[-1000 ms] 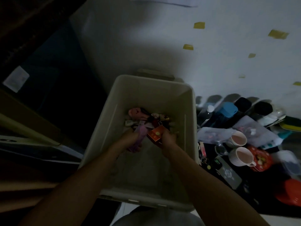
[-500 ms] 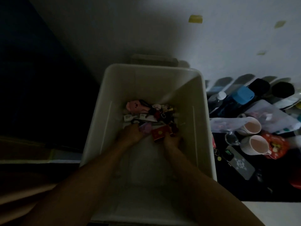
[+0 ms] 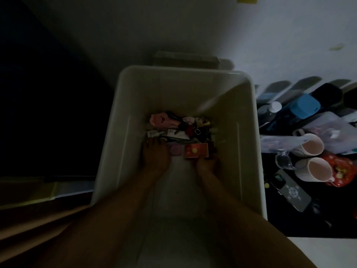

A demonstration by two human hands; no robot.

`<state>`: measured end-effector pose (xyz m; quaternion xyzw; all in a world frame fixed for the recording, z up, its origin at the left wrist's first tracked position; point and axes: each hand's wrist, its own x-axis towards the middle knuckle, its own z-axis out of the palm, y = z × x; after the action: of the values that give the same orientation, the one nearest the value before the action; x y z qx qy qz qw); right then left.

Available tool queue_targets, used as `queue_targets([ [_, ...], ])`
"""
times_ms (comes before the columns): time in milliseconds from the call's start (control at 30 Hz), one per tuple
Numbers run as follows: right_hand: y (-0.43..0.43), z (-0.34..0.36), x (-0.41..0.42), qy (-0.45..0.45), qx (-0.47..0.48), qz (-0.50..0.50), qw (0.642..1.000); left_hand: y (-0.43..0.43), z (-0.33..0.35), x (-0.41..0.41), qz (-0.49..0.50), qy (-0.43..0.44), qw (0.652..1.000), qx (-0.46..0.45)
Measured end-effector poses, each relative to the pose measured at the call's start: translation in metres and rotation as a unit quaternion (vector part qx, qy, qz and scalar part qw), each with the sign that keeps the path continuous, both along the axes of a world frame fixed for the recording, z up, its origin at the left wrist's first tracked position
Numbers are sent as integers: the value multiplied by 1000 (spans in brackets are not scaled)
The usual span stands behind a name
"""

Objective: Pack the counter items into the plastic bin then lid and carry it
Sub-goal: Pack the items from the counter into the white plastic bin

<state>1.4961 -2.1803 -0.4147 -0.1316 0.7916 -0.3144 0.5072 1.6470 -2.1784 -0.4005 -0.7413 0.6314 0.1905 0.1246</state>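
Right of the bin (image 3: 173, 89), crowding the dark desk (image 3: 313, 227): two ribbed mugs (image 3: 311, 145), a phone (image 3: 291, 192), a blue-lidded tub (image 3: 304, 106). Smooth pale plastic, deep, round-cornered, with a heap (image 3: 181, 130) at the far end: pink toy (image 3: 160, 120), red box (image 3: 196, 150). Left hand (image 3: 156, 157) flat on the heap, fingers straight and close together. Right hand (image 3: 207, 165) at the box's near edge, fingers hidden, grip impossible to tell. Too dim to read the rest.

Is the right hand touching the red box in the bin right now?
Touching. The head view shows the right hand with its fingertips meeting the near edge of the red box, with no gap between them.
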Motion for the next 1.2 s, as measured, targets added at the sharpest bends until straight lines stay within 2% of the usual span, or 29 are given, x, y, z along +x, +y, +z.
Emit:
queue_targets([
  [133,2,0,5,0,-33,-8,999,6,-3,-2,2,-27,999,-30],
  [233,6,2,8,2,-28,-10,1000,13,-8,-6,-19,-37,999,-17],
  [400,12,3,9,19,-22,24,999,23,-17,-9,-68,-12,997,-16],
  [600,16,6,12,15,-28,31,999,21,-25,-5,-99,-20,995,-26],
  [1033,33,25,7,-12,4,111,994,28,-17,-5,-109,4,994,-12],
  [1200,40,-10,7,-41,20,135,990,41,-23,-3,-129,35,991,-15],
])
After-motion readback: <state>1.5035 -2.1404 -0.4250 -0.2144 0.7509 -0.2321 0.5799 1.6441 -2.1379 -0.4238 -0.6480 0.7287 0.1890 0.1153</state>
